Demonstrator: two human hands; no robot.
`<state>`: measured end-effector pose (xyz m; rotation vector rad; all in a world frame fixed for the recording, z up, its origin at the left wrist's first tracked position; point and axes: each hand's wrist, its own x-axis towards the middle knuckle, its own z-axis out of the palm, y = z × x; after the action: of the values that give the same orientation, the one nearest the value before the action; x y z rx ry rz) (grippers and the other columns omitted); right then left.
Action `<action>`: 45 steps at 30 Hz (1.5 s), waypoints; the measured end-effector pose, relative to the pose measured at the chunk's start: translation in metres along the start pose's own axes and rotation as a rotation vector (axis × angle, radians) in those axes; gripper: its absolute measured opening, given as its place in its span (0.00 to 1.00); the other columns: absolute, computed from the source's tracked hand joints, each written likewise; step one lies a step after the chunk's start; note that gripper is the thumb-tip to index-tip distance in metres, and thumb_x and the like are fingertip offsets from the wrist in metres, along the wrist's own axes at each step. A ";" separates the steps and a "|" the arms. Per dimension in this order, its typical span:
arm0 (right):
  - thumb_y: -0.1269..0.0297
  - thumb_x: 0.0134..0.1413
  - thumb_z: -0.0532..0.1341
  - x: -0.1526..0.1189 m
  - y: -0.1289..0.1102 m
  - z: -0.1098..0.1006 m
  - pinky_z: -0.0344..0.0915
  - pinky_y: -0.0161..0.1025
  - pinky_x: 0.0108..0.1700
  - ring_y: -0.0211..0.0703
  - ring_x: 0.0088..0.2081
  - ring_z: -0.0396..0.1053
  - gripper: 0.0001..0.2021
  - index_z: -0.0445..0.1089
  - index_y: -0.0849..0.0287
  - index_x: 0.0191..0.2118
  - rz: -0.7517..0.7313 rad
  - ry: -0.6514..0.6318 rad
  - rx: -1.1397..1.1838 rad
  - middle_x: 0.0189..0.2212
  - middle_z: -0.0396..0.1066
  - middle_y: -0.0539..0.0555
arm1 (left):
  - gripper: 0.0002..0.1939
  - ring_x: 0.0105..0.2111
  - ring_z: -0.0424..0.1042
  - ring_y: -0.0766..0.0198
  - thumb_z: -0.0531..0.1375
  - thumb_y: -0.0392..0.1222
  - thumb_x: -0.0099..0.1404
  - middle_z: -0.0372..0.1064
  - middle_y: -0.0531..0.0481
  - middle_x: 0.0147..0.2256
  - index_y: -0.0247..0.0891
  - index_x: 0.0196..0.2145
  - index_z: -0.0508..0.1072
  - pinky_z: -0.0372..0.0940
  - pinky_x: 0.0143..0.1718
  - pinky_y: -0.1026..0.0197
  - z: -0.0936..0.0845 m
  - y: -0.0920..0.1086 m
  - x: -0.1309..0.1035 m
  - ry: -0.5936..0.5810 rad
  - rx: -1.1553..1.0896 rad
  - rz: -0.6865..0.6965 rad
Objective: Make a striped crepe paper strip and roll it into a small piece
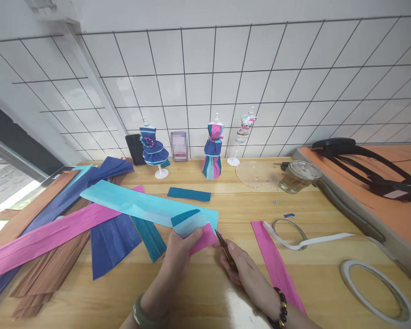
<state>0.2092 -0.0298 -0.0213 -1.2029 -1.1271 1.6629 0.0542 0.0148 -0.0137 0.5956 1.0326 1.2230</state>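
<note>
From where I stand, work on an edge seems in hand: the left hand (178, 249) pinches a layered teal, pale-blue and pink piece (192, 224) over the end of a turquoise strip (133, 203), while the right hand (241, 265) wraps a slim, pointed tool (226, 252). The next move, I'd judge, calls for steady tips, the thin, flat layers looking papery and faintly crinkled

At 8 o'clock, the left edge crops a long pink strip (55, 226). Near centre, toward 10, the phone's (180, 147) screen is blurred. Toward 7, pink paper (205, 238) hides some left-hand (181, 246) fingers. At 3, the right edge crops a black frame (385, 180).
</note>
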 end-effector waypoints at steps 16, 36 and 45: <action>0.49 0.61 0.42 -0.001 -0.003 0.001 0.50 0.32 0.22 0.31 0.18 0.49 0.22 0.55 0.58 0.23 -0.084 -0.008 -0.109 0.16 0.52 0.44 | 0.19 0.37 0.73 0.52 0.69 0.43 0.42 0.77 0.46 0.34 0.35 0.34 0.76 0.66 0.42 0.53 0.005 -0.005 -0.007 -0.060 0.086 -0.031; 0.48 0.61 0.41 0.001 0.006 0.000 0.50 0.31 0.19 0.30 0.14 0.53 0.25 0.58 0.59 0.22 -0.066 -0.009 -0.064 0.12 0.57 0.44 | 0.18 0.35 0.73 0.53 0.69 0.45 0.43 0.77 0.46 0.33 0.35 0.33 0.77 0.66 0.40 0.54 0.007 -0.009 -0.009 -0.125 0.151 -0.026; 0.48 0.61 0.42 0.002 0.008 -0.001 0.48 0.31 0.17 0.30 0.14 0.50 0.24 0.57 0.58 0.22 -0.088 0.009 -0.056 0.11 0.54 0.44 | 0.18 0.34 0.73 0.52 0.69 0.46 0.43 0.77 0.46 0.33 0.34 0.32 0.77 0.66 0.39 0.54 0.008 -0.010 -0.011 -0.128 0.189 -0.021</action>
<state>0.2088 -0.0300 -0.0293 -1.1774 -1.2114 1.5678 0.0663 0.0031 -0.0151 0.7974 1.0497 1.0614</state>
